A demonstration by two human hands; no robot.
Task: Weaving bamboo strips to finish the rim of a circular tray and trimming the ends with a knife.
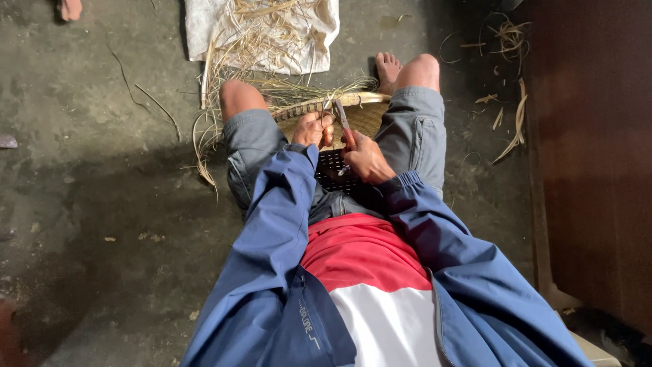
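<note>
A woven bamboo basket (pixel 367 117) rests between my knees, its rim toward the floor in front of me. My left hand (pixel 312 128) grips the basket's rim, where loose strips stick out. My right hand (pixel 367 158) holds a slim metal tool with a dark handle (pixel 343 122), its tip at the rim beside my left fingers. Blue jacket sleeves cover both forearms. The near part of the basket is hidden behind my hands.
A white cloth (pixel 261 30) with a heap of dry bamboo strips lies on the concrete floor ahead. More strips (pixel 513 122) are scattered at the right, next to a dark wooden wall (pixel 598 156). Another person's foot (pixel 70 9) shows at the top left.
</note>
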